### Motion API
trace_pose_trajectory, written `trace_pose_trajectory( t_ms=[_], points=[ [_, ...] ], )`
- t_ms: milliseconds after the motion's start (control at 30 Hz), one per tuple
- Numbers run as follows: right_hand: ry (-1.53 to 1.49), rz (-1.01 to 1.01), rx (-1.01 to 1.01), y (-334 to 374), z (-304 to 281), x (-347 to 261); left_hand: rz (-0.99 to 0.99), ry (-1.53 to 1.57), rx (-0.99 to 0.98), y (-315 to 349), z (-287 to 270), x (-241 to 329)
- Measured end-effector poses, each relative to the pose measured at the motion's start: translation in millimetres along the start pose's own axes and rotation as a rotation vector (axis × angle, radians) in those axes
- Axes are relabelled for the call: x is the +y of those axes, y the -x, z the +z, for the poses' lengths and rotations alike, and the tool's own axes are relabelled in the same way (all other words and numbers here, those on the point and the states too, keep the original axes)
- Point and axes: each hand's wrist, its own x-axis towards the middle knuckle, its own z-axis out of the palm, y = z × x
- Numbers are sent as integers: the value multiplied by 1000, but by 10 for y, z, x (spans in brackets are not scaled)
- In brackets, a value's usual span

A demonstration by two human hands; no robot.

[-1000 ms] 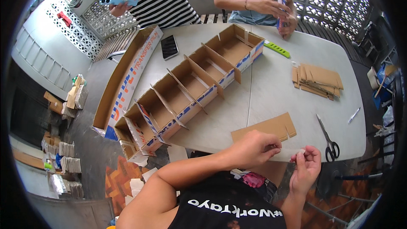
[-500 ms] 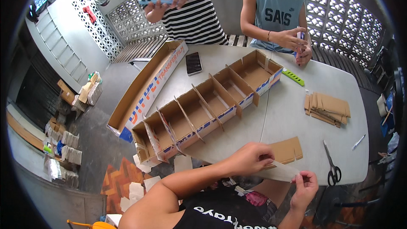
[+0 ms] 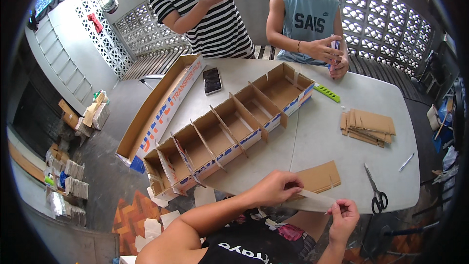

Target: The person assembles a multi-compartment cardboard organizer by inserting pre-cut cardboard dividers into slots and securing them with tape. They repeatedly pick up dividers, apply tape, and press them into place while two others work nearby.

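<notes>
Fingers of your left hand (image 3: 281,187) are pinched together on one end of a thin, translucent strip (image 3: 317,199); those of your right hand (image 3: 343,213) are clamped on its other end, so that the strip spans the gap between them, slanting down toward your right, over the near edge of the bench (image 3: 373,90); a flat slotted cardboard piece (image 3: 318,175) lies just beyond, partly hidden by your left hand, and whether the strip touches it you cannot tell from this view.

The step in hand appears to be the drawing out and handling of the strip; the next move, as judged here, calls for even tension and a firm pinch at both ends, lest so thin a length fold or cling to itself.

To the left of the piece stands a long cardboard box (image 3: 251,140) with upright dividers set across it; to the right lie black-handled scissors (image 3: 375,191) and a pen (image 3: 406,162); farther back rest a stack of cardboard pieces (image 3: 370,124) and a green cutter (image 3: 326,93).
</notes>
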Motion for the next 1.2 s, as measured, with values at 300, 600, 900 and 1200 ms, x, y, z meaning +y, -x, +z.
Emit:
trace_pose_trajectory(
  t_ms=[300,600,900,1200],
  points=[
    [9,13,14,-21,22,7,39,46,20,29,11,-27],
    [9,25,31,-29,31,-2,55,29,20,41,24,-67],
    [18,5,19,-32,36,2,72,60,26,51,29,-115],
    [30,16,38,-45,19,42,101,81,39,65,40,-157]
  ],
)
